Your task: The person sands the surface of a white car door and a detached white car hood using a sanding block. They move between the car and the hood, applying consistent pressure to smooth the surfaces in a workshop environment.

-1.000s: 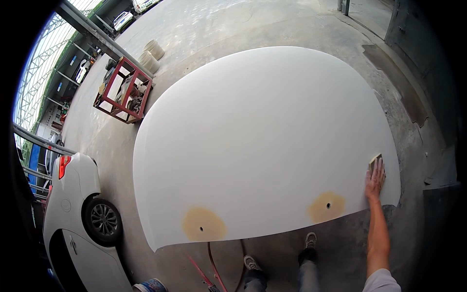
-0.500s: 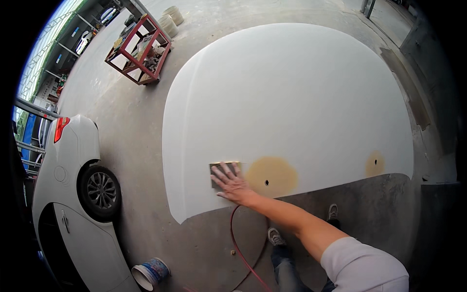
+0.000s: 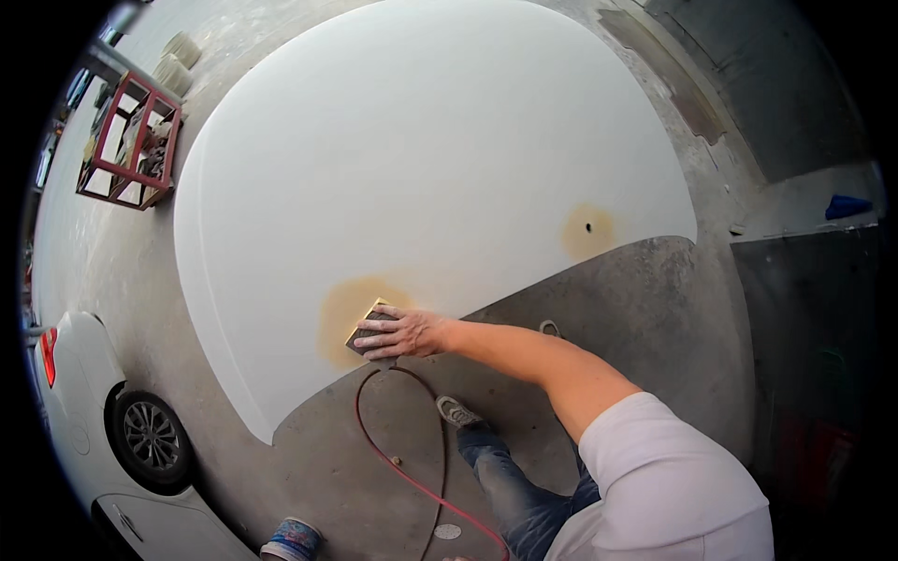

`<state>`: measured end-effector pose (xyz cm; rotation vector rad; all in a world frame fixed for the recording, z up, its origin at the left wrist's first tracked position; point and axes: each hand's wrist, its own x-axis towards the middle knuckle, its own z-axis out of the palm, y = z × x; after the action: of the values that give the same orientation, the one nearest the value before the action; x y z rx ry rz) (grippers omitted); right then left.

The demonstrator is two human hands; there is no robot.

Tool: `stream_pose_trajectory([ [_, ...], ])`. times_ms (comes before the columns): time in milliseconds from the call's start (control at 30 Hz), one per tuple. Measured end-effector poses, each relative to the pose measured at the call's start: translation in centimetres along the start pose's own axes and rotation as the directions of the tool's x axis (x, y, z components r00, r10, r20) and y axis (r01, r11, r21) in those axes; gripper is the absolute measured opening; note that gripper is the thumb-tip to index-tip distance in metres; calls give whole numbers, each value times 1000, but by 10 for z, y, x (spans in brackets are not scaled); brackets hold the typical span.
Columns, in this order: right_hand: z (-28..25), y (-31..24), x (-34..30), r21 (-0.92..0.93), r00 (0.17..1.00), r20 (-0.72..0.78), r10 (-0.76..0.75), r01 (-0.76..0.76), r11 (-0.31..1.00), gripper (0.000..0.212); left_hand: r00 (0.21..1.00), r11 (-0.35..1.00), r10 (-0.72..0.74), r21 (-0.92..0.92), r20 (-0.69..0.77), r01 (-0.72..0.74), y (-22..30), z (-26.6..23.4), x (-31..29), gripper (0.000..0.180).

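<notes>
A dark grey sanding block (image 3: pixel 372 327) with a yellowish edge lies under my right hand (image 3: pixel 404 334). My fingers reach over its top and my thumb is on the near side. The block is tilted on the white car hood (image 3: pixel 402 140), over a tan patch (image 3: pixel 342 313) near the hood's front edge. My hand and the block cover part of that patch, and its hole is hidden. Farther right, a second tan patch (image 3: pixel 578 243) surrounds a small dark hole. My left hand is not in view.
A red hose (image 3: pixel 412 475) loops on the floor beside my shoe (image 3: pixel 456 411). A white car (image 3: pixel 84 393) stands at the left, with a paint bucket (image 3: pixel 292 540) near it. The red cart (image 3: pixel 136 140) at the far left holds clutter. A blue object (image 3: pixel 847 207) lies far right.
My right hand has moved the sanding block from the bare white area left of the nearer patch onto that patch. The view has shifted, so the hood sits farther left.
</notes>
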<state>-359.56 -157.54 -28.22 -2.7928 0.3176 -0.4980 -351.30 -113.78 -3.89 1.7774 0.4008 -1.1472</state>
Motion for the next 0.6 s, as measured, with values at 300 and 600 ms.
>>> stream_pose_trajectory([
  [300, -136, 43, -326, -240, 915, -53, 400, -400, 884, 57, 987, 992, 2, 123, 162, -23, -59, 85, -38, 28],
  [600, -193, 10, -585, -401, 643, -32, 765, -710, 580, 58, 949, 942, 101, 279, 298, -187, -130, 167, -108, 24],
])
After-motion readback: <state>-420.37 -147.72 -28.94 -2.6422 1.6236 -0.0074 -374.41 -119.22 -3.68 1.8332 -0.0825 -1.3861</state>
